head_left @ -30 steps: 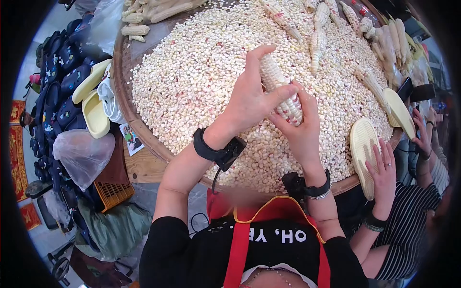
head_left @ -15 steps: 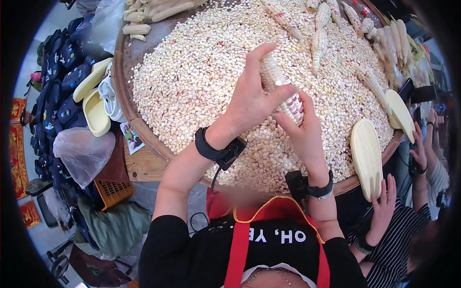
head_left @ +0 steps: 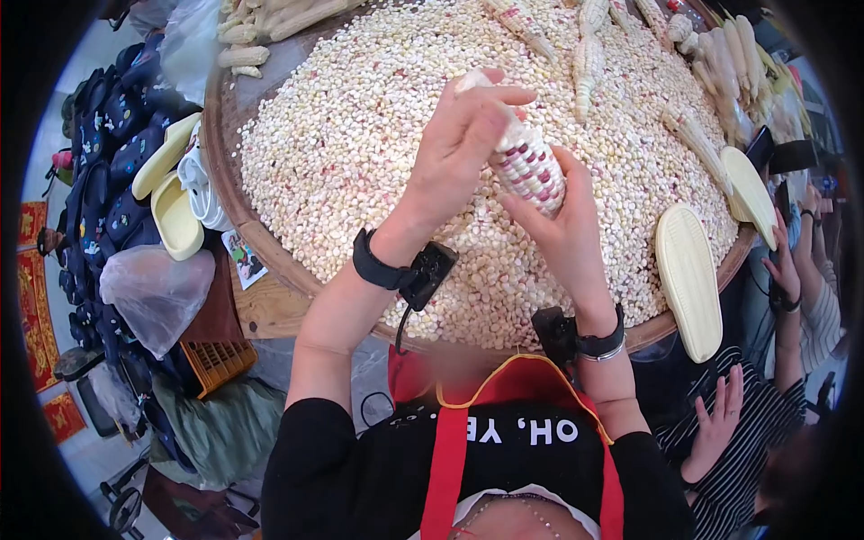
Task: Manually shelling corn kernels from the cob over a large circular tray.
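Red apron [head_left: 450,472], lower center. Right hand [head_left: 576,229] pinches the lower end of a corn cob [head_left: 529,175], upper center; left hand [head_left: 457,144] curled round its upper end. Cob tilted, plump white grains, purple patches low down, upper part mostly covered. Loose pale kernels [head_left: 333,153] beneath, inside round tray [head_left: 268,255]. Thinner cobs [head_left: 589,72], upper right.

The white corn cob [head_left: 531,175] is dotted purple, the cream kernels [head_left: 346,157] flecked pink, the apron [head_left: 445,468] red.
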Demonstrator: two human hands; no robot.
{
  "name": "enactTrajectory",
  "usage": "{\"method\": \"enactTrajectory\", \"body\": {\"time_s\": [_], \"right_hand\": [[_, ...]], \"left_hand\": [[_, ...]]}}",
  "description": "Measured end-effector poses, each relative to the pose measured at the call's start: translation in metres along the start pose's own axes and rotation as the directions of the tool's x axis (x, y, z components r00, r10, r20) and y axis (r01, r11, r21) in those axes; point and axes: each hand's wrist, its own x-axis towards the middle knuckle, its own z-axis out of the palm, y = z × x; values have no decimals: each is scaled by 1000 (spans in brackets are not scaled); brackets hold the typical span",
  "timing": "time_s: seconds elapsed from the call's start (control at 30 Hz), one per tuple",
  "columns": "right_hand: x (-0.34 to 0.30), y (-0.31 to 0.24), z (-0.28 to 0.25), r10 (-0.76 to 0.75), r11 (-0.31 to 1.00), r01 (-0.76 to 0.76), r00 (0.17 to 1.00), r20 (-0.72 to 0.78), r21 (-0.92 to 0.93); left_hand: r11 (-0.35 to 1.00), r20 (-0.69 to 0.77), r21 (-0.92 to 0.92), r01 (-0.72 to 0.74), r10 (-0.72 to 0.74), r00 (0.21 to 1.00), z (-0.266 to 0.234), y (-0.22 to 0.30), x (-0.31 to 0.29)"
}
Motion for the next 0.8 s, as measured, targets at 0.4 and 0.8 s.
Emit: {"method": "enactTrajectory", "body": {"time_s": [0.4,0.8], "right_hand": [[-7,-1,6,141,970,-156,986,95,187],[-5,6,4,175,922,-206,977,122,327]], "left_hand": [[949,62,290,-122,108,992,6,8,-7],[924,40,369,-99,91,995,8,6,-2]]}}
